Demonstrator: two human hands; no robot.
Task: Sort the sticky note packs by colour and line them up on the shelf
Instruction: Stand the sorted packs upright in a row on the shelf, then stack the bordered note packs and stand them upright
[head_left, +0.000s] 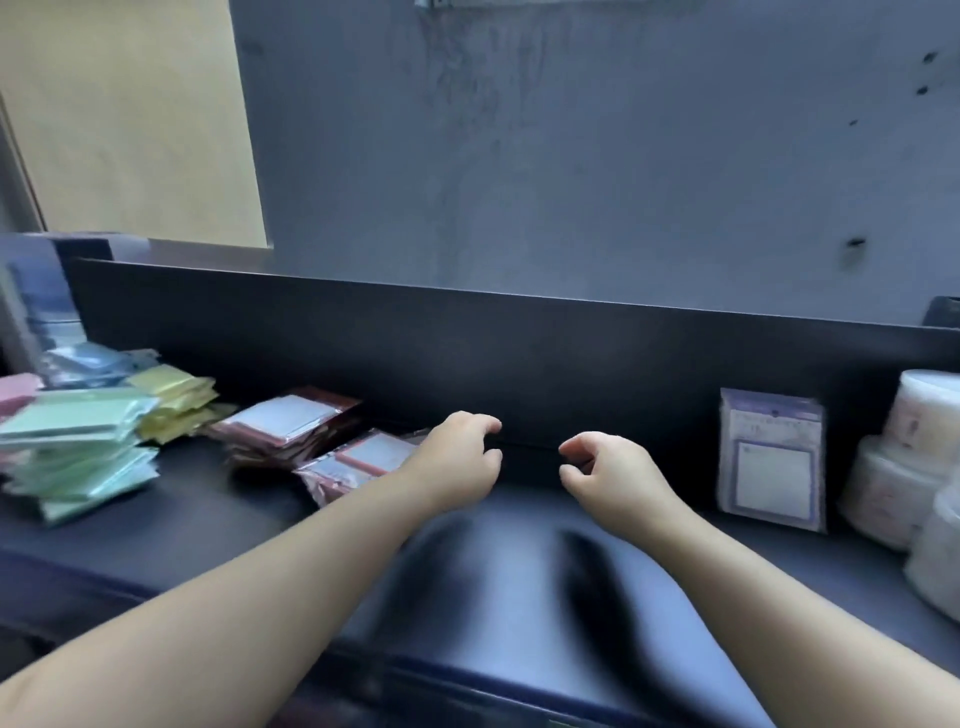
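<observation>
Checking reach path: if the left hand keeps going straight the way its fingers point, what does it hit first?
Probably the shelf's dark back panel. The left hand points forward and slightly right, empty, fingers curled. The red packs lie to its left, off that line. Depth is unclear.

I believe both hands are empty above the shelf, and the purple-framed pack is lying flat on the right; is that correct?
Not quite: in the head view the purple-framed pack stands upright against the back panel. Left hand and right hand are indeed empty above the shelf.
</observation>
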